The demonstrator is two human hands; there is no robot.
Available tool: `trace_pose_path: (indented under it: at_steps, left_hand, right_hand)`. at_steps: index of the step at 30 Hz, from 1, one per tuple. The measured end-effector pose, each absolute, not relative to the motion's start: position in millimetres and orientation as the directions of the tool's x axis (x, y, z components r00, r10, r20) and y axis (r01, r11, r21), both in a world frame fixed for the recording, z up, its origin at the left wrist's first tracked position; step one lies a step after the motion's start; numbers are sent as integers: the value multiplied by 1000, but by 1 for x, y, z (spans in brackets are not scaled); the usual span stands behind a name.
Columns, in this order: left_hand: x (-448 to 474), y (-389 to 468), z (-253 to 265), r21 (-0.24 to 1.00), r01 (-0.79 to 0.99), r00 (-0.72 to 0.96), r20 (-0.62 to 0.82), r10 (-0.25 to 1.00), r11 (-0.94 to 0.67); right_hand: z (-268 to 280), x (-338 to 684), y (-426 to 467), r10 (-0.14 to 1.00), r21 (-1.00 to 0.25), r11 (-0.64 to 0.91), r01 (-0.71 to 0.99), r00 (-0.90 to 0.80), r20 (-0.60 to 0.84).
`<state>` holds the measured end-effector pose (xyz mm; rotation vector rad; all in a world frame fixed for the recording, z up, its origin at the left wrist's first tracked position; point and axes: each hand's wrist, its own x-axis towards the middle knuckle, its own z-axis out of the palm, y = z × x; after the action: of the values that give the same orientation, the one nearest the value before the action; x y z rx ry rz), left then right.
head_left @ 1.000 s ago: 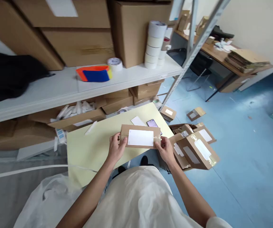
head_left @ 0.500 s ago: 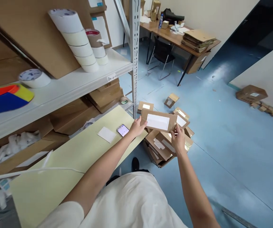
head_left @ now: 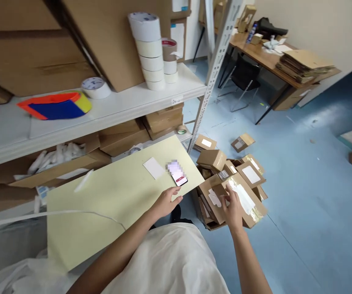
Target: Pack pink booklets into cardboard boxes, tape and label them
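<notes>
My left hand (head_left: 167, 202) is empty, its thumb and fingers apart, just in front of a phone (head_left: 179, 179) with a lit, partly blurred screen. The phone lies on a pale yellow board (head_left: 123, 196), beside a white paper slip (head_left: 154, 168). My right hand (head_left: 233, 208) has its thumb and fingers apart over a flat cardboard box (head_left: 255, 218) with a white label and shiny tape. Whether its fingertips touch that box I cannot tell. A closed cardboard box (head_left: 211, 159) rests on the heap's near left side. Several labelled boxes fill a large open carton (head_left: 203, 212) on the floor.
A metal shelf (head_left: 127, 108) with rolls of white tape (head_left: 150, 53) stands behind the board, its upright post (head_left: 208, 85) close to the heap. Beyond are a desk (head_left: 261, 53) with flattened cardboard (head_left: 304, 63) and a black chair (head_left: 245, 75). A white strap (head_left: 56, 213) crosses the board.
Both hands have let go of the long labelled cardboard box they held, and a box now rests on the heap's left. The left hand moved down toward the phone. My view turned left.
</notes>
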<state>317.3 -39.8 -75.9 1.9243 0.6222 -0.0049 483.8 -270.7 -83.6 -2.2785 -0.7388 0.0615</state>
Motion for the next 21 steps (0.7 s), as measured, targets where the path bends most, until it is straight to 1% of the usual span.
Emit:
trace_pose_path:
  at_steps: [2, 5, 7, 9, 12, 16, 18, 21]
  left_hand:
    - [284, -39, -74, 865, 456, 811, -307, 497, -210]
    - [237, -32, -70, 874, 479, 670, -302, 678, -84]
    - [207, -25, -66, 885, 464, 558, -255, 789, -42]
    - [175, -20, -61, 898, 439, 450, -185, 874, -35]
    - [124, -20, -54, 909, 416, 293, -119, 949, -15]
    - [46, -39, -56, 930, 357, 72, -123, 990, 89]
    - [5, -52, -63, 945, 294, -56, -134, 989, 144]
    - [-56, -74, -75, 952, 225, -263, -146, 954, 208]
  right_hand:
    - [-80, 475, -252, 631, -627, -529, 572, 759, 160]
    - [-80, 460, -217, 790, -589, -400, 702, 590, 166]
    - [-81, 445, -190, 879, -566, -284, 774, 446, 167]
    - [-82, 424, -160, 938, -545, -162, 823, 300, 175]
    - [-78, 378, -118, 978, -513, 34, 858, 78, 195]
    - [-71, 300, -78, 968, -495, 248, 833, -192, 162]
    - [-69, 258, -62, 950, -493, 311, 813, -276, 146]
    - [-67, 200, -42, 937, -518, 347, 782, -309, 161]
